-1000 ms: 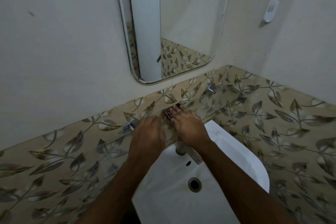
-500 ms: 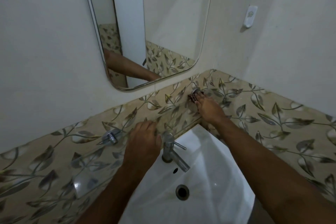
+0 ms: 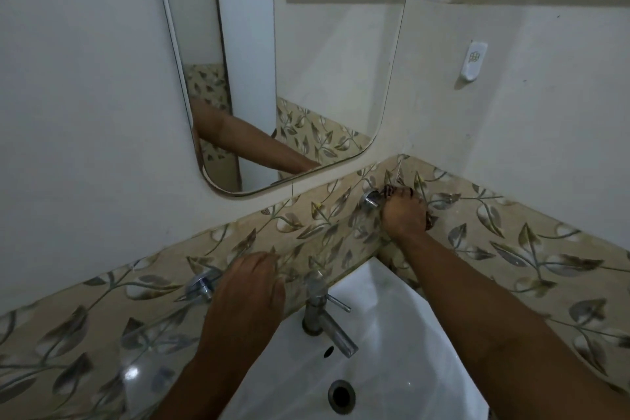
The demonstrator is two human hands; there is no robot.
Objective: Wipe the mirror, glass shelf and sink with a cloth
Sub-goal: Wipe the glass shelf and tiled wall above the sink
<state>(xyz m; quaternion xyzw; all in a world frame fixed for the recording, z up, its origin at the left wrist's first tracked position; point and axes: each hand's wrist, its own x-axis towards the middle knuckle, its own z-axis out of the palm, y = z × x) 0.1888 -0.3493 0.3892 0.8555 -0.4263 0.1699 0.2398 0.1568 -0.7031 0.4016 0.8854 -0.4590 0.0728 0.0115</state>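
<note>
Right hand [image 3: 405, 215] is out at the far right end of the glass shelf [image 3: 327, 232], fingers curled over a dark patterned cloth [image 3: 397, 190], pressing it onto the glass in the tiled corner. A chrome shelf bracket [image 3: 371, 198] is just left of that hand, touching or nearly touching the cloth. Left hand [image 3: 247, 293] lies palm down on the near left part of the shelf, fingers fairly straight, holding nothing; a second chrome bracket [image 3: 204, 285] is just left of it. Hands are well apart. Chrome tap [image 3: 324, 320] stands between the two forearms, just right of the left hand. White sink [image 3: 392, 334] is below both hands, drain [image 3: 341, 395] near the bottom. Mirror [image 3: 306, 61] hangs above the hands and reflects a forearm. White wall hook [image 3: 474, 60] is up right of the right hand.
</note>
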